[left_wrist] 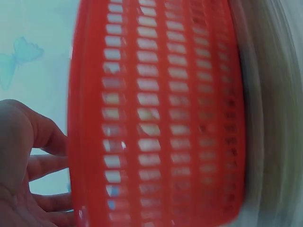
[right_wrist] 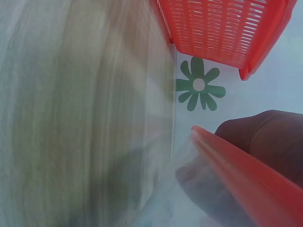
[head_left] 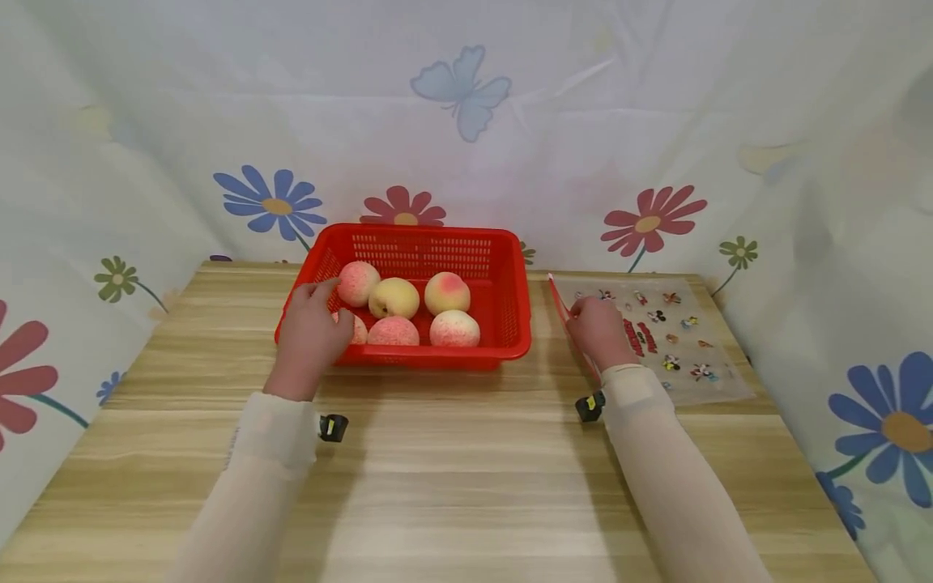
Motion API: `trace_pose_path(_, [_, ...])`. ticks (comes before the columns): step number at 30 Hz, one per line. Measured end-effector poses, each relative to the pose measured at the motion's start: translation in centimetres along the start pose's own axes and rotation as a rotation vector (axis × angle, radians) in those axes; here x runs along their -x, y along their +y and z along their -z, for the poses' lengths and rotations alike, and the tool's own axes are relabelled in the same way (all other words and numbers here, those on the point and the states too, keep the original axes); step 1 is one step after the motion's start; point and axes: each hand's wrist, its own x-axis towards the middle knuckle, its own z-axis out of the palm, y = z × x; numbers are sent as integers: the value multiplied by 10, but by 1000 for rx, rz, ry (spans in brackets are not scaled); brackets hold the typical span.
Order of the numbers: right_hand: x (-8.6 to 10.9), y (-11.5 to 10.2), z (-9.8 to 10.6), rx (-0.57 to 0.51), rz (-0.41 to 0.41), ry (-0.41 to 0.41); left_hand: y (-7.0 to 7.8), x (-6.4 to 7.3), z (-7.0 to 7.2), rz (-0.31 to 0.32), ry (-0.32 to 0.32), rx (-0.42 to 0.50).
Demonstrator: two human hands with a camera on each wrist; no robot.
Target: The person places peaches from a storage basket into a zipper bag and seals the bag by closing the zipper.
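Several peaches, pink and pale yellow, lie in a red plastic basket point(head_left: 510, 308) with slotted walls. My left hand point(head_left: 309, 328) is over the basket's left rim, its fingertips right at a pink peach point(head_left: 359, 283) and its thumb by another peach point(head_left: 359, 330) that it partly hides. In the left wrist view, the basket wall point(left_wrist: 132, 90) covers the fingertips. To the right, my right hand point(head_left: 601, 330) pinches the red top edge of a clear zip bag point(head_left: 678, 324) printed with small cartoon figures. The right wrist view shows this red strip point(right_wrist: 236, 165) between thumb and fingers.
A wooden table point(head_left: 452, 478) carries the basket and the bag. Behind and at both sides hangs a pale cloth point(head_left: 568, 162) printed with flowers and a butterfly. The basket's back stands close to the cloth. Small black devices point(head_left: 334, 427) are strapped at both wrists.
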Motion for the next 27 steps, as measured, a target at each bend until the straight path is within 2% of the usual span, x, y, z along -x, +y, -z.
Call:
trace_pose_path(7, [1, 0, 2, -1, 13, 62, 32, 11, -6, -71, -46, 9])
trace_pose_path(21, [5, 1, 5, -36, -29, 61, 77, 21, -37, -76, -182, 95])
trace_pose_path(27, [6, 3, 6, -90, -26, 82, 92, 25, -50, -97, -212, 186])
